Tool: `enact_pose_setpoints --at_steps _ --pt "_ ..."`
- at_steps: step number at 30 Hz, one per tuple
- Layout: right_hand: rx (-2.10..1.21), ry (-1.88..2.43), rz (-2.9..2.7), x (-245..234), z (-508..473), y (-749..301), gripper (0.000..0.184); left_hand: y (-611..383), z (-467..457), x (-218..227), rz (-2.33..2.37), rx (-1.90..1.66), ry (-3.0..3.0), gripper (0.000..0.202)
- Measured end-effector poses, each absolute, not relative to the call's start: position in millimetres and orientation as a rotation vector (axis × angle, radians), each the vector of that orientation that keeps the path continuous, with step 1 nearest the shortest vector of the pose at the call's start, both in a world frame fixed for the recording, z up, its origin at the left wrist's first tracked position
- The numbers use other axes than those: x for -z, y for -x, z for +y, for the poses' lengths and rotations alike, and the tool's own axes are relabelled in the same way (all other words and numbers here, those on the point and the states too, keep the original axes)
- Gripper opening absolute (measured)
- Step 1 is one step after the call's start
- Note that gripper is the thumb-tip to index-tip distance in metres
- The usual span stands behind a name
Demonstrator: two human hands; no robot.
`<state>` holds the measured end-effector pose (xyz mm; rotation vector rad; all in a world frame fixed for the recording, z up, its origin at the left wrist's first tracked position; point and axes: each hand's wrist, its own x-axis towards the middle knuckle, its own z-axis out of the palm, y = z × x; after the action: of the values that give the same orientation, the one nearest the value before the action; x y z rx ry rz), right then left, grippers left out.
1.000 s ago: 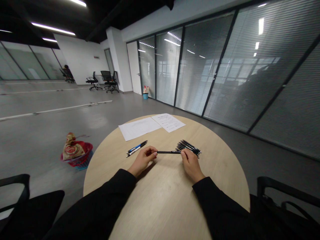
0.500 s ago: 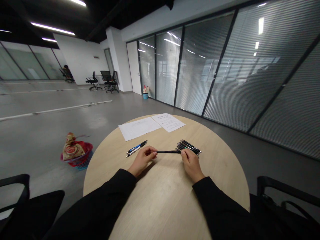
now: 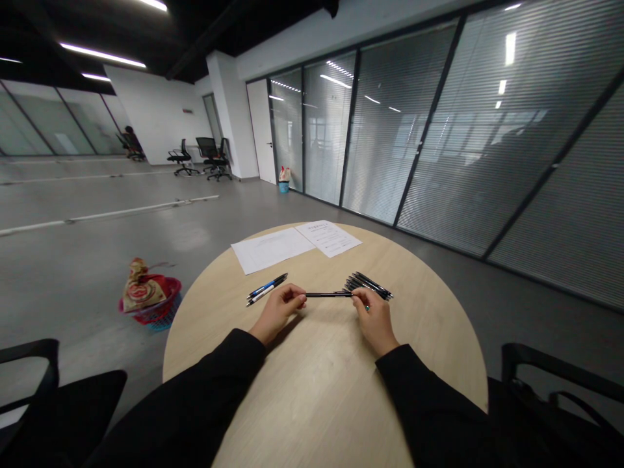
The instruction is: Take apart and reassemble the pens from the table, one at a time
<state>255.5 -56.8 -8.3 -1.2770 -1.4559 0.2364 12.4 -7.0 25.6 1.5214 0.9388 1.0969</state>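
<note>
A thin black pen (image 3: 327, 295) lies level just above the round wooden table (image 3: 322, 377), held at both ends. My left hand (image 3: 279, 311) pinches its left end with curled fingers. My right hand (image 3: 374, 320) grips its right end, fingers closed. Just behind my right hand lies a bundle of several black pens (image 3: 369, 286). Two blue-and-black pens (image 3: 266, 288) rest on the table beyond my left hand.
Two white paper sheets (image 3: 295, 244) lie at the table's far edge. A red basket with a bag (image 3: 147, 298) sits on the floor to the left. Black chairs stand at lower left (image 3: 53, 396) and lower right (image 3: 560, 390). Glass partitions run along the right.
My right hand has shifted slightly, showing a small green spot at its fingers. The pen and left hand stay almost as they were.
</note>
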Motion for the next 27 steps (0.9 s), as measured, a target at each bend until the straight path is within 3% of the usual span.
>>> enact_pose_setpoints --at_steps 27 --pt "-0.265 1.328 -1.495 6.2 -59.8 -256.0 0.025 -12.6 -6.9 -24.8 0.927 -1.089 -1.528 0.030"
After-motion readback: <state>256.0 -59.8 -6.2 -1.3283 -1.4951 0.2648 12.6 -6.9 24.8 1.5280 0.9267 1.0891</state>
